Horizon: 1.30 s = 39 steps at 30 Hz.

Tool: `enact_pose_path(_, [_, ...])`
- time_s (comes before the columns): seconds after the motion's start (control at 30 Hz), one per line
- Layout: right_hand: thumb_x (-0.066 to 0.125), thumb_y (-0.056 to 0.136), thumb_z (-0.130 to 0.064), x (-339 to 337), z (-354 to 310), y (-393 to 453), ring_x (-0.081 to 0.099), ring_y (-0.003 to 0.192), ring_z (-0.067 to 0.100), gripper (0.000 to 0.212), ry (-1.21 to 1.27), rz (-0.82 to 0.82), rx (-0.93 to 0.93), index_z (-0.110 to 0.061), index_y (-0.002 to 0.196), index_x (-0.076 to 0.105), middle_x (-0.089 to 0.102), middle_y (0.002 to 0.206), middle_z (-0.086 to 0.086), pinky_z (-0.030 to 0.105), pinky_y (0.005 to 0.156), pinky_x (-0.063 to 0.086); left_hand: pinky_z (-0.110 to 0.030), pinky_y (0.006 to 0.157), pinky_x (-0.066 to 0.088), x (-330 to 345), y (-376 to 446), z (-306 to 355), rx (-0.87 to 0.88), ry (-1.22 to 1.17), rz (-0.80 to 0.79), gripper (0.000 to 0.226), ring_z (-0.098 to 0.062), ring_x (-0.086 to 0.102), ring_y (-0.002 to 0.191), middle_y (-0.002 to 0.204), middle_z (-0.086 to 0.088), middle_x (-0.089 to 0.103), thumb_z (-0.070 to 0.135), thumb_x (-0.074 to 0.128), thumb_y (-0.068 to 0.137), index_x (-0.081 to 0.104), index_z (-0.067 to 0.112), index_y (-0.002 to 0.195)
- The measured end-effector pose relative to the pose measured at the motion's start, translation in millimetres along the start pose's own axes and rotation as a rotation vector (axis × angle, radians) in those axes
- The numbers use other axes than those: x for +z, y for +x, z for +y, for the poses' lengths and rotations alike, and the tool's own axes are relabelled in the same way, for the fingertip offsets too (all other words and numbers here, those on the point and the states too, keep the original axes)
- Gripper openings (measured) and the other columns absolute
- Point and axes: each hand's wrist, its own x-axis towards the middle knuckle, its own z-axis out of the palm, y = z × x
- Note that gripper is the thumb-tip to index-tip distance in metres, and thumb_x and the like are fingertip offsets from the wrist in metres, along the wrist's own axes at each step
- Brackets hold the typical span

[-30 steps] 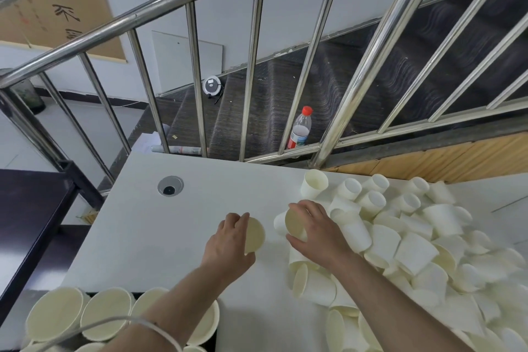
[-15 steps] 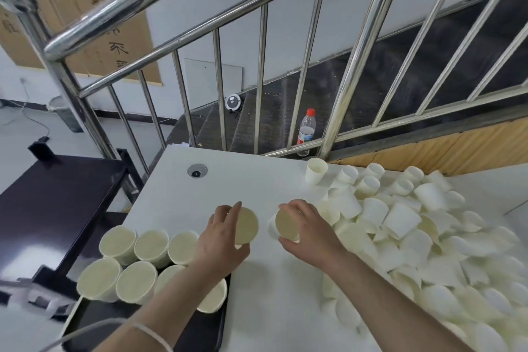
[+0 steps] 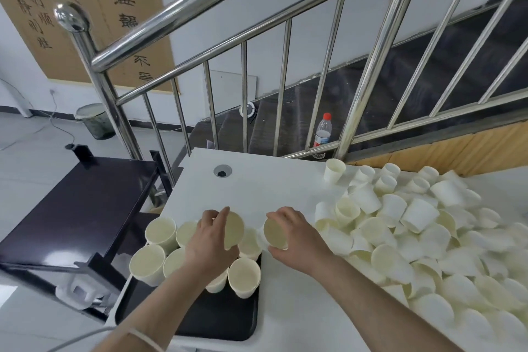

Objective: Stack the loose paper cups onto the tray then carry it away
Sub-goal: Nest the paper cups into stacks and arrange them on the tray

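- Left hand (image 3: 210, 243): fingers and thumb curled round one paper cup (image 3: 233, 230). The cup's mouth faces the camera. Hand and cup sit over the far right part of the cup group on the tray.
- Right hand (image 3: 297, 237): fingers curled round a second cup (image 3: 275, 233), pinched at the rim, mouth also toward the camera. This cup lies at 3 o'clock from the left-hand cup, close beside it but apart, above the table edge of the tray.
- Tray (image 3: 217, 320): black, rectangular, resting on the near left part of the white table (image 3: 271, 188). Its near half is bare.
- Cups on tray (image 3: 244, 277): upright, mouths up, packed together on the far half of the tray, touching one another. Several are partly hidden behind the left forearm.
- Loose cup pile (image 3: 414, 237): at 3 o'clock from the hands, covering the right side of the table. Most cups lie on their sides, overlapping; a few at the far edge stand upright.
- Cable port (image 3: 222, 171): round, in the table at 12 o'clock from the left hand.
- Steel railing (image 3: 357, 100): runs behind the table; a plastic bottle (image 3: 323, 130) with a red cap stands beyond it at 1 o'clock.
- Dark side table (image 3: 77, 203): at 9 o'clock from the tray.
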Motion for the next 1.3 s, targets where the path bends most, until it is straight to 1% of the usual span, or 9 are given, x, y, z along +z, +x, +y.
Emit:
enact_pose_path(0.17, [0.061,0.086,-0.034,17,-22,18,0.030,0.130,0.010,0.066,0.001,-0.033,0.043,-0.027,0.145,0.033,0.031,0.140,-0.009,0.027,0.092,0.045,-0.026,0.087,0.046,-10,15,-25,0.024,0.040,-0.066,0.085,-0.018,0.038,0.125,0.139,0.001,0.028,0.036,0.064,0.082,0.015,0.024,0.150])
enact_pose_path(0.37, [0.062,0.087,-0.035,34,-34,34,0.030,0.131,0.012,0.066,-0.022,-0.073,0.084,-0.026,0.145,0.033,0.031,0.141,-0.007,0.030,0.092,0.047,-0.024,0.085,0.045,-7,33,-46,0.086,0.087,-0.180,0.084,-0.018,0.039,0.122,0.137,0.001,0.029,0.036,0.063,0.081,0.014,0.025,0.149])
enact_pose_path(0.5, [0.062,0.087,-0.033,46,-36,41,0.029,0.134,0.015,0.068,-0.038,-0.122,0.092,-0.023,0.147,0.031,0.029,0.144,-0.004,0.032,0.096,0.045,-0.027,0.093,0.042,0,40,-54,0.119,0.138,-0.252,0.084,-0.020,0.040,0.125,0.140,0.000,0.031,0.038,0.062,0.082,0.015,0.025,0.150])
enact_pose_path(0.6, [0.063,0.086,-0.034,50,-36,44,0.027,0.135,0.015,0.071,-0.023,-0.153,0.109,-0.022,0.148,0.029,0.028,0.146,-0.003,0.032,0.099,0.044,-0.029,0.097,0.039,5,45,-58,0.132,0.169,-0.279,0.083,-0.018,0.038,0.128,0.144,0.003,0.029,0.041,0.062,0.082,0.015,0.027,0.150])
enact_pose_path(0.7, [0.063,0.085,-0.037,55,-33,47,0.028,0.135,0.015,0.073,-0.034,-0.177,0.131,-0.023,0.148,0.029,0.028,0.145,-0.004,0.034,0.097,0.046,-0.031,0.100,0.037,9,48,-61,0.140,0.179,-0.289,0.080,-0.017,0.037,0.130,0.147,0.007,0.027,0.046,0.060,0.082,0.019,0.030,0.149])
enact_pose_path(0.8, [0.063,0.085,-0.039,59,-29,48,0.030,0.134,0.015,0.070,-0.047,-0.194,0.144,-0.023,0.146,0.032,0.030,0.143,-0.004,0.034,0.095,0.046,-0.032,0.101,0.035,12,51,-62,0.143,0.173,-0.285,0.075,-0.016,0.037,0.131,0.146,0.009,0.029,0.050,0.059,0.082,0.025,0.031,0.146])
enact_pose_path(0.97, [0.063,0.086,-0.039,64,-25,51,0.034,0.131,0.016,0.067,-0.047,-0.213,0.162,-0.022,0.144,0.036,0.034,0.142,-0.004,0.033,0.096,0.045,-0.032,0.099,0.035,13,57,-64,0.146,0.209,-0.284,0.069,-0.015,0.039,0.128,0.143,0.011,0.033,0.049,0.060,0.083,0.031,0.032,0.143])
enact_pose_path(1.2, [0.065,0.085,-0.037,66,-21,53,0.036,0.129,0.015,0.065,-0.008,-0.209,0.158,-0.022,0.143,0.038,0.036,0.140,-0.005,0.032,0.095,0.045,-0.032,0.097,0.035,12,57,-60,0.134,0.225,-0.275,0.067,-0.014,0.041,0.126,0.142,0.011,0.036,0.046,0.061,0.082,0.033,0.031,0.142])
enact_pose_path(1.3, [0.064,0.085,-0.040,65,-20,51,0.035,0.131,0.015,0.069,-0.016,-0.211,0.138,-0.022,0.145,0.034,0.033,0.143,-0.006,0.034,0.095,0.046,-0.033,0.102,0.032,13,53,-57,0.113,0.216,-0.274,0.070,-0.016,0.034,0.132,0.146,0.010,0.030,0.048,0.059,0.083,0.028,0.033,0.144])
